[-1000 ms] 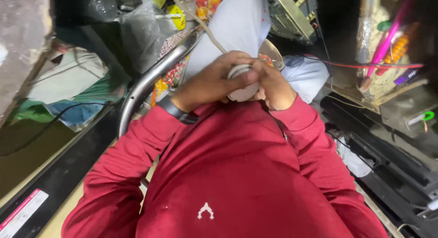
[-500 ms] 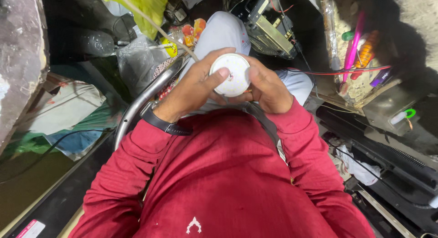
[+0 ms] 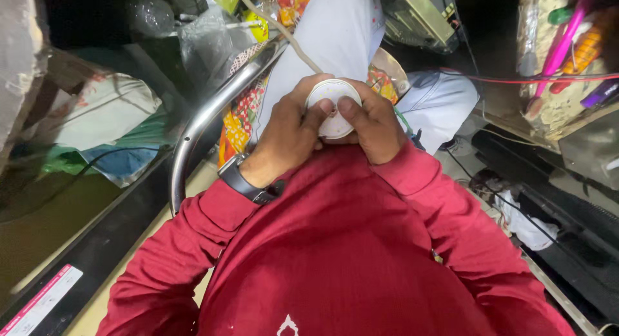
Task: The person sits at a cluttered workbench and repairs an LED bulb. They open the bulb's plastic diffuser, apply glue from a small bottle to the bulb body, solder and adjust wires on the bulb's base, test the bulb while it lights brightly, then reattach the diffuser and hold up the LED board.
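head view looks straight down a red long-sleeved top (image 3: 335,259) to both hands, held close in front of the chest over a pale-trousered lap. left hand (image 3: 290,139), w/ a dark wristwatch (image 3: 248,181), and right hand (image 3: 374,130) both wrap a small round white plastic disc (image 3: 332,104); fingers curl under its rim, both thumbs press on its face, so each hand is grasping it. a thin pale cord (image 3: 277,27) runs up from the disc's top edge. curved chrome tube (image 3: 206,117) arcs just left of the left forearm. crumpled clear plastic bag (image 3: 206,43) lies beyond it, yellow packet (image 3: 258,27) beside that. bottom left: white rectangular label w/ red edge (image 3: 42,300) on a dark panel. top right: pink stick (image 3: 561,43) and orange packet (image 3: 590,39) on a cluttered shelf, red wire (image 3: 516,78) strung below.
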`<state>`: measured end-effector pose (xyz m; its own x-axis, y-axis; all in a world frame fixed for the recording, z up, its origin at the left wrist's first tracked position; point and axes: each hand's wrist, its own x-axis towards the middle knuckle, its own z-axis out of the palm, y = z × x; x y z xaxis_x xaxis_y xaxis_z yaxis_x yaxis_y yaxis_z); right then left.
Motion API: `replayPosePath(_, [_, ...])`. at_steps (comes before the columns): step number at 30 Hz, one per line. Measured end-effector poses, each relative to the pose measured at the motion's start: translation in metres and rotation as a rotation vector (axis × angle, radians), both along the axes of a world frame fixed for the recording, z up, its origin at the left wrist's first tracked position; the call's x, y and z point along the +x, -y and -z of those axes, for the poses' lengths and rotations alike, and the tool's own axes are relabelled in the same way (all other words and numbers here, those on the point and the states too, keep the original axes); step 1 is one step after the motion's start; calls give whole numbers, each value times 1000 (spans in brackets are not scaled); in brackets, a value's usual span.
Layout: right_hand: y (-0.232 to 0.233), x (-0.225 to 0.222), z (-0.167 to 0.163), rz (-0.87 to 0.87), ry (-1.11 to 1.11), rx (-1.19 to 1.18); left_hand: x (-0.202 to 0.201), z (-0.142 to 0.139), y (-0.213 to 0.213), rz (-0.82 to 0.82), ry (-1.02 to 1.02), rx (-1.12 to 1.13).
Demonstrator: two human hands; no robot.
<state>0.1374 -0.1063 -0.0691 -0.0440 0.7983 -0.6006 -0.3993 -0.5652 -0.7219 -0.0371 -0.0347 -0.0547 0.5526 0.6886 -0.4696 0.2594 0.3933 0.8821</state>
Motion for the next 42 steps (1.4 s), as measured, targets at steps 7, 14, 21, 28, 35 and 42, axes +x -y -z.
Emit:
replayPosePath(7, [-12, -5, 16, 36, -14, -74, -3, 29, 0, -44, 33, 75])
replayPosePath(14, [-15, -11, 16, 73, 25, -36, -1, 32, 3, -77, 24, 46])
replayPosePath(21, [-10, -17, 18, 3, 359, 161, 1, 23, 2, -110, 9, -69])
replayPosePath(28, [-15, -4, 11, 34, 75, -19, 7, 15, -5, -74, -3, -72])
replayPosePath(35, [1, 12, 14, -179, 64, 212, 3, 13, 0, -50, 70, -49])
replayPosePath(42, [9, 4, 26, -127, 260, 177, 2, 16, 1, 10, 2, 32])
